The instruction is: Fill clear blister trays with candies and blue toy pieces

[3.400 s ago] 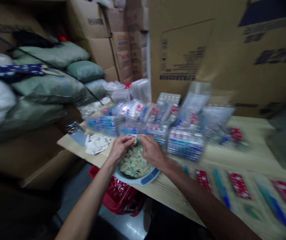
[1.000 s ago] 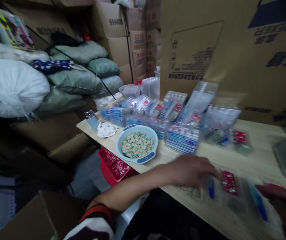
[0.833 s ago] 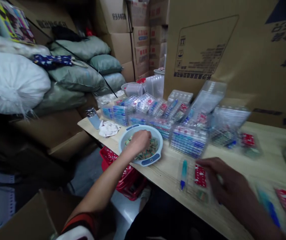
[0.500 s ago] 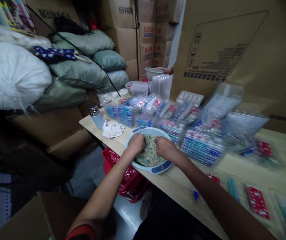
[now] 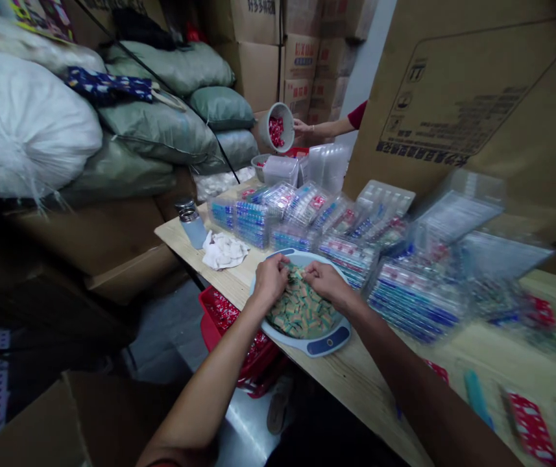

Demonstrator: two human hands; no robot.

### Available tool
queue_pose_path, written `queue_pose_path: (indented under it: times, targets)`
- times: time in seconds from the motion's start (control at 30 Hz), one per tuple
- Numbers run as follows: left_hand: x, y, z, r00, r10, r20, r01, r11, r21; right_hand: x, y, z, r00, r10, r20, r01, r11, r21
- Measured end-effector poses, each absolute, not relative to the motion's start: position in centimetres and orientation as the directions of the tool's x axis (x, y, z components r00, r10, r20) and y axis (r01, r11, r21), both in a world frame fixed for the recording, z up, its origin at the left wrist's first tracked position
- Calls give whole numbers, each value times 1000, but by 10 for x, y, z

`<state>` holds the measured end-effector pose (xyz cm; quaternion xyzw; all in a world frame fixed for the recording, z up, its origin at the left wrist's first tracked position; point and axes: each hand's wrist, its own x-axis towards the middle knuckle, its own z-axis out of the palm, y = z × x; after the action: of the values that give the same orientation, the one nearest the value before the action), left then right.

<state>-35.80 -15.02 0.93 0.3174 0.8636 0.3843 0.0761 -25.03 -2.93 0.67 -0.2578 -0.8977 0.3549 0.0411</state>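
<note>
A light blue basin (image 5: 329, 342) with dark blue handle grips rests at the near edge of the wooden table, heaped with small beige-and-teal pieces (image 5: 302, 308). My left hand (image 5: 271, 279) is over the far left part of the heap, thumb and fingers closed together. Opposite it, my right hand (image 5: 325, 280) is closed too, its fingertips down at the pieces. What either hand pinches is too small and too hidden to make out. Clear plastic packs (image 5: 407, 298) of blue and teal items are stacked just behind and right of the basin.
A white cloth (image 5: 224, 250) and a blue bottle (image 5: 192, 226) sit left of the basin. Below the table edge stands a red crate (image 5: 212, 324) of red pieces. Across the table, another person's hand (image 5: 302, 126) holds a tilted grey basket (image 5: 264, 123) with red pieces. A large carton (image 5: 453, 84) rises at right.
The other person's basket has been lifted and tipped, showing red pieces inside. My hands stay in the basin and have drawn slightly closer together. The view has shifted a little.
</note>
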Motion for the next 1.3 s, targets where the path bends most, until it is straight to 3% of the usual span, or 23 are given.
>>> queue_pose_path:
  times: [0.1,0.17,0.2,0.4,0.53,0.63,1.1,1.3]
  targets:
    - [-363,-150,6,-787,616,11,232,280,932,-242,-27,5,-886,434,-166,298,257,-919]
    - [-363,-150,6,-732,677,-77,47,163,986,-240,-26,1,-881,431,-196,231,30,-972]
    - [-362,-150,7,-688,718,-105,-21,125,992,-240,-26,-1,-874,442,-201,221,-6,-975]
    - [-360,-154,13,-509,846,-155,-203,57,977,-239,-27,-1,-908,398,-130,135,-17,-991]
    - [-360,-156,16,-486,851,-199,-295,55,954,-236,-29,2,-940,331,-77,57,-68,-996]
    - [-360,-156,17,-520,826,-215,-328,39,944,-236,-29,2,-933,351,-77,53,-77,-996]
    - [-361,-149,9,-558,807,-193,-218,81,972,-249,-22,-22,-837,545,53,117,272,-955]
    - [-360,-149,11,-641,750,-164,-120,113,986,-240,-22,-10,-899,438,-8,26,36,-999]
